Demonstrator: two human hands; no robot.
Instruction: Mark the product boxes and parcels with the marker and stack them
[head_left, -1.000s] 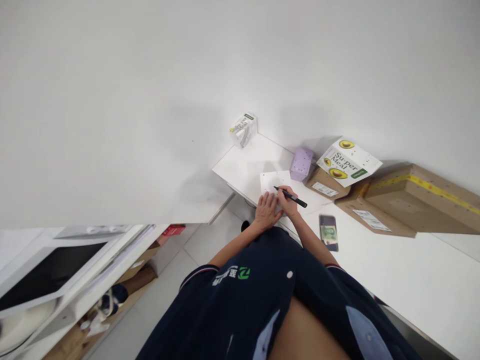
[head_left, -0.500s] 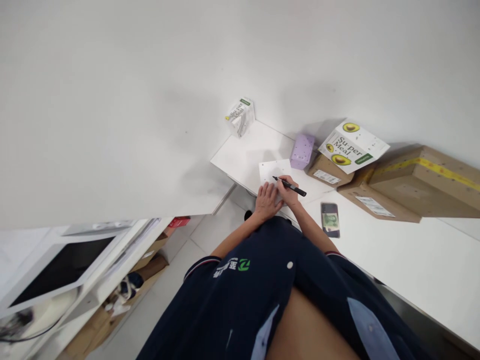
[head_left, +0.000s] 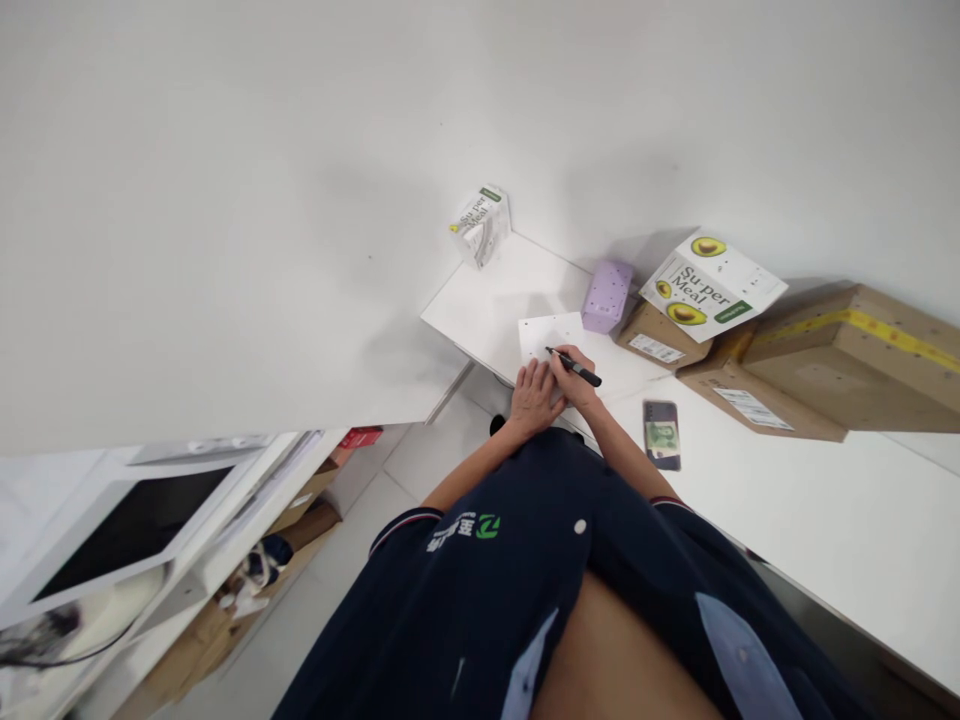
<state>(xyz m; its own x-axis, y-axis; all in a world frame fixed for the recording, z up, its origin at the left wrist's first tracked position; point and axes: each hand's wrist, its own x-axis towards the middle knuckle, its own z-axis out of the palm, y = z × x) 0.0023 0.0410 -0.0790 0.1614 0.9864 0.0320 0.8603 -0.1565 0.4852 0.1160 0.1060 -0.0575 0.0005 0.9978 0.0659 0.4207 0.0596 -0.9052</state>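
Observation:
A white sheet of paper [head_left: 541, 333] lies near the front edge of the white table [head_left: 517, 280]. My left hand [head_left: 533, 397] rests flat on its lower part, fingers stretched out. Beside it, my right hand [head_left: 574, 378] grips a black marker [head_left: 583, 372], which slants with its tip over or on the paper; I cannot tell whether the tip touches. Just beyond the sheet's right corner stands a purple box [head_left: 607, 296]. The lower part of the paper is hidden under my hands.
A white carton [head_left: 482, 228] stands at the table's far corner. On the right are a larger avocado-printed carton [head_left: 711, 285], several brown cardboard boxes [head_left: 810, 365] and a phone with a banknote [head_left: 661, 435]. Left, a shelf unit holds a dark-screened monitor [head_left: 135, 530].
The marker has shifted slightly left with my right hand and its back end has swung a little. My left hand stays on the paper. The view has moved slightly.

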